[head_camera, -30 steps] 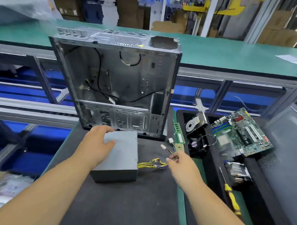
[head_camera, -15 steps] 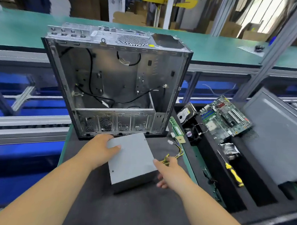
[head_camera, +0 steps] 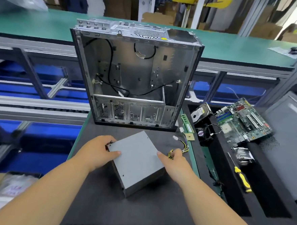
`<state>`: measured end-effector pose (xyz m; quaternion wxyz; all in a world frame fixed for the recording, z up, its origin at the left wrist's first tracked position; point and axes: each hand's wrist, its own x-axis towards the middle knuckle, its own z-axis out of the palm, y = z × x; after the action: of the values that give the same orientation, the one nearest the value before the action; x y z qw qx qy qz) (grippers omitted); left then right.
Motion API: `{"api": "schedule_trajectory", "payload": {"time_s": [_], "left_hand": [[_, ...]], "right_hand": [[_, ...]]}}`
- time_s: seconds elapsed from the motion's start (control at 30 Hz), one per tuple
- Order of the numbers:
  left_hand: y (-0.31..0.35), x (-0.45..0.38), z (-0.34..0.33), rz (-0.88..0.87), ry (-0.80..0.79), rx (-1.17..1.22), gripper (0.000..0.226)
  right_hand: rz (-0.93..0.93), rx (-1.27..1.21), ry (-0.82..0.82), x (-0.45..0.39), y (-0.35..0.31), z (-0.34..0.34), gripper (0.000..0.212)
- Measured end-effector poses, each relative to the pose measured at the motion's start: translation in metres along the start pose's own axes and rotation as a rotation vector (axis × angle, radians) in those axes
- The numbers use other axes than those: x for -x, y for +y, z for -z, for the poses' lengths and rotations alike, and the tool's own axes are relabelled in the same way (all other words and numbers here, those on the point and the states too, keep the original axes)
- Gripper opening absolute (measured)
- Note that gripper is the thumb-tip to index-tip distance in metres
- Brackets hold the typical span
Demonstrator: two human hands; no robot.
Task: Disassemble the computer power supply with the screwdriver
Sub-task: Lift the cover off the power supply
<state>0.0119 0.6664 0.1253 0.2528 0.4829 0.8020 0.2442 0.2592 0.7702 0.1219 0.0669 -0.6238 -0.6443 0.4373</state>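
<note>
The grey power supply [head_camera: 137, 162] lies on the dark mat [head_camera: 102, 205], turned at an angle, in front of the case. My left hand [head_camera: 97, 151] grips its left corner, thumb on the top face. My right hand [head_camera: 173, 162] grips its right edge, thumb on top, fingers by the yellow and black cable bundle [head_camera: 184, 146] that trails off to white plugs. The yellow-handled screwdriver [head_camera: 240, 175] lies in the black foam tray [head_camera: 261, 199] at the right, away from both hands.
An open, gutted computer case [head_camera: 134, 72] stands upright just behind the power supply. In the foam tray lie a motherboard [head_camera: 243, 120], a hard drive [head_camera: 200, 112], a fan [head_camera: 204, 133] and a heatsink [head_camera: 244, 155]. A RAM stick [head_camera: 187, 124] lies beside the case. A grey side panel [head_camera: 291, 148] leans at the right.
My right hand let go of the cables and took hold of the power supply's right edge. Both hands have turned the unit clockwise and drawn it slightly towards me.
</note>
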Motion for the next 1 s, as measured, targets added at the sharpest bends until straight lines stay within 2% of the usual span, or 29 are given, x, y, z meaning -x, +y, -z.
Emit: {"api": "schedule_trajectory", "payload": {"time_s": [0.1,0.23,0.33,0.43,0.5,0.57,0.7,0.83,0.9,1.0], "left_hand": [[0.004,0.019,-0.009,0.06,0.039,-0.007,0.013],[0.009,0.04,-0.022,0.127,0.084,-0.001,0.022],[0.012,0.053,-0.031,0.156,0.111,0.004,0.028],[0.013,0.065,-0.038,0.176,0.14,-0.004,0.029],[0.014,0.07,-0.042,0.191,0.142,-0.001,0.029],[0.015,0.074,-0.046,0.208,0.135,-0.013,0.029],[0.019,0.078,-0.051,0.24,0.146,-0.057,0.027],[0.021,0.078,-0.053,0.267,0.16,-0.034,0.028],[0.021,0.079,-0.056,0.286,0.177,0.002,0.029],[0.022,0.081,-0.061,0.299,0.229,0.049,0.029]], "right_hand": [[-0.006,-0.024,-0.042,-0.005,0.006,0.008,0.046],[-0.011,-0.175,-0.063,-0.018,0.013,0.017,0.045],[-0.001,-0.295,0.018,-0.021,0.023,0.018,0.02],[0.033,-0.375,0.115,-0.021,0.034,0.013,0.013],[0.055,-0.417,0.139,-0.021,0.037,0.012,0.015],[0.087,-0.462,0.138,-0.021,0.037,0.011,0.025],[0.221,-0.413,0.102,-0.023,0.037,0.008,0.05],[0.32,-0.334,-0.013,-0.033,0.027,0.0,0.038],[0.326,-0.316,-0.094,-0.036,0.02,-0.006,0.037],[0.375,-0.236,-0.124,-0.043,0.014,-0.013,0.037]]}}
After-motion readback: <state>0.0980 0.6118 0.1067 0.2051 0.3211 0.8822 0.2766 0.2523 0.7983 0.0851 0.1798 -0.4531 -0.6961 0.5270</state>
